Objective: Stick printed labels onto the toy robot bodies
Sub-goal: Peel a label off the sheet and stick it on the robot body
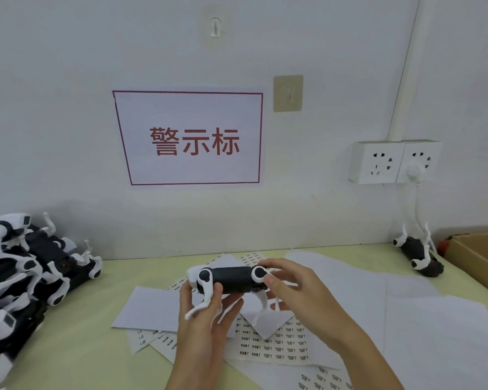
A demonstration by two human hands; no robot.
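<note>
A black toy robot body point(231, 278) with white legs is held above the table, lengthwise left to right. My left hand point(209, 313) grips its left end from below, thumb over the front leg joint. My right hand point(290, 280) holds its right end, fingers curled around the rear white joint. Sheets of small printed labels point(276, 347) lie on the yellow-green table point(82, 347) under my hands. I cannot tell whether a label is on the body.
A pile of black and white toy robots point(23, 274) fills the table's left side. One toy robot point(419, 253) lies at the back right near a cardboard box point(479, 257). Blank white sheets point(423, 313) cover the right. Wall sockets point(392, 161) hang above.
</note>
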